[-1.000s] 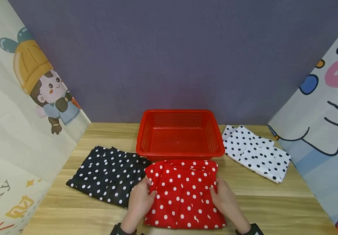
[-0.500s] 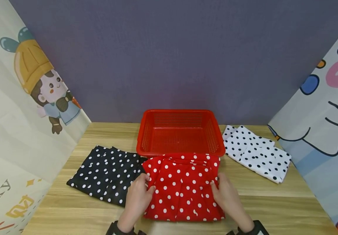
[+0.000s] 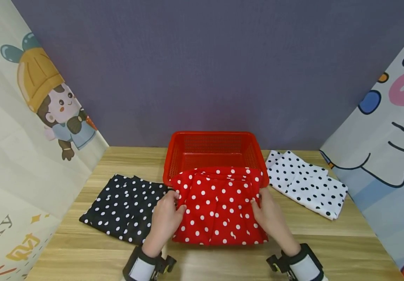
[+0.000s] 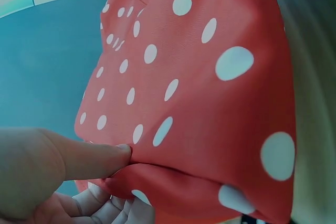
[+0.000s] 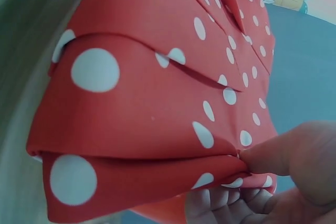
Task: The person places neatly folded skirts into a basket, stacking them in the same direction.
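Holding the folded red polka-dot cloth [image 3: 219, 207] by its two sides, you are pinching it thumb-over-fingers with your left hand [image 3: 164, 218] and right hand [image 3: 270, 218], far edge raised over the near rim of the red mesh basket [image 3: 216, 150]. Its long axis is running from you toward the basket, pleated far edge leading. Because you are gripping only the side edges, the stacked layers are likely to sag or slip open, and the drooping near end may be catching on the rim
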{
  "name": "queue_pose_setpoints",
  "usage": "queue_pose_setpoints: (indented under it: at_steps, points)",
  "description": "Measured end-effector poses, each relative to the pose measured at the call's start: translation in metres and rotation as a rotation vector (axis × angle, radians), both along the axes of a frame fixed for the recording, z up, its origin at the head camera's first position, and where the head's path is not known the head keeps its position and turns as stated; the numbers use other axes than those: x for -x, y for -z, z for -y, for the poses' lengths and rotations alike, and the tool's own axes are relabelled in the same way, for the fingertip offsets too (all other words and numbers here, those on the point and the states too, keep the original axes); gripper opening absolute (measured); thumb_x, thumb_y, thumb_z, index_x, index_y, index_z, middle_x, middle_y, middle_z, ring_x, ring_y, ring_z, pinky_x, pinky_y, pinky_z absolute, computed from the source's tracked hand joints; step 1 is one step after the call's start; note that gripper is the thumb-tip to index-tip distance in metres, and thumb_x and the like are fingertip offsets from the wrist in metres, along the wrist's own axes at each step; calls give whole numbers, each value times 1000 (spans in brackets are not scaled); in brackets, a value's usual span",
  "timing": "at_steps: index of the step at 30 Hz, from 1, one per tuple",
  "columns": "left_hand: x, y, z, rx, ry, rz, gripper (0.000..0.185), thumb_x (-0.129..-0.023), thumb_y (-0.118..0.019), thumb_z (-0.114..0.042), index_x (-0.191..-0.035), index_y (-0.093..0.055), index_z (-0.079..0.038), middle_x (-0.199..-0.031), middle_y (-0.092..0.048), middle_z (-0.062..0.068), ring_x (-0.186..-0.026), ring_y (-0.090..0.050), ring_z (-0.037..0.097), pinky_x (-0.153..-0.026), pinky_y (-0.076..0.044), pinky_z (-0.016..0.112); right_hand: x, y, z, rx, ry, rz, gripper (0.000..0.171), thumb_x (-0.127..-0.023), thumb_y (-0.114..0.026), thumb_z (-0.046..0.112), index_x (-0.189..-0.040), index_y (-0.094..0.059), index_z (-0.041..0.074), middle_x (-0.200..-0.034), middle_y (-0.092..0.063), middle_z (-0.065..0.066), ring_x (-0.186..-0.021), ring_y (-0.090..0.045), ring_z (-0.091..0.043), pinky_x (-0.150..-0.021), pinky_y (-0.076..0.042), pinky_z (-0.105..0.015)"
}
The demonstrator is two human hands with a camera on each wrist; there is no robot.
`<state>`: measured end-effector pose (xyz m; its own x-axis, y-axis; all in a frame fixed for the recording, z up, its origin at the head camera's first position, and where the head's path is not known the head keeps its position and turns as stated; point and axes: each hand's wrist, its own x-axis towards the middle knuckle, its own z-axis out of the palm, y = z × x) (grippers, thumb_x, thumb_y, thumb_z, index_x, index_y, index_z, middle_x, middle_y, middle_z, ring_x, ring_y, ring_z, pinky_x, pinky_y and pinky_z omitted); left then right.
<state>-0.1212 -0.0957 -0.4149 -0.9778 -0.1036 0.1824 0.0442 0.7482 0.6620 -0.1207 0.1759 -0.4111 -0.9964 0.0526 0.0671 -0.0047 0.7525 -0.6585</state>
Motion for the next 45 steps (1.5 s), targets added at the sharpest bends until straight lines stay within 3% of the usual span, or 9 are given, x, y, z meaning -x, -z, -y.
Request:
queue_pose_setpoints:
  at_steps: [7,20,37,45]
  points:
    - [20,-14,0,22,2,-62,29,-74,-75,-9,-97,-59,0,-86,-66,13,-69,-60,20,-62,-54,36,21,-10,-1,-8,-22,-43,33,-87,-58,9,-112,-41,-4,-101,-54,-18,-80,-57,-24,-63,-54,-35]
    - [54,-23,-4,25,-1,-66,30,-77,-71,-12,-102,-59,0,-88,-66,14,-73,-61,24,-61,-53,37,59,-15,-2,-61,-6,-140,31,-87,-55,9,-111,-44,-8,-100,-56,-24,-83,-58,-32,-68,-53,-45]
    - [102,-44,-4,50,26,-47,27,-80,-66,-11,-102,-59,3,-93,-65,18,-80,-61,30,-65,-53,40,103,-37,-2,-77,-38,-100,33,-88,-54,12,-112,-41,-7,-99,-58,-25,-81,-63,-35,-67,-55,-45]
    - [120,-55,-6,119,34,-33,15,-79,-65,-12,-83,-56,-1,-77,-62,14,-71,-59,28,-57,-47,34,123,-42,-4,-119,-58,-82,34,-88,-53,11,-113,-41,-9,-101,-55,-27,-87,-61,-38,-73,-53,-48]
